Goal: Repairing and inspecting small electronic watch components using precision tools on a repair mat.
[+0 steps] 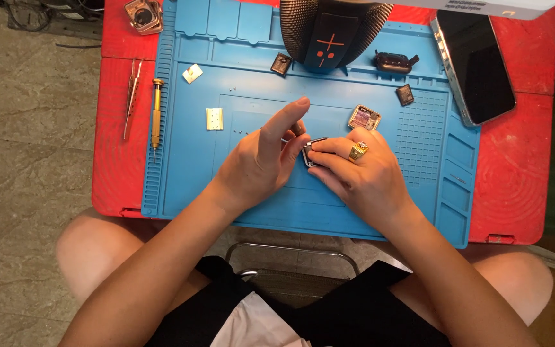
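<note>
Right now both hands meet over the middle of the blue work mat (187, 193) on the red table (515, 186). The right hand (364, 180) pinches a small square metal watch case (315, 151) by its edge. The left hand (258, 160) closes on a thin tool (295, 130) touching the case, index finger raised. Work inside the case seems in hand; it calls for a steady hold. Another case (363, 117) lies near.

small silver watch case (317, 151), pinched between both hands, over the blue mat (252, 77)
</note>
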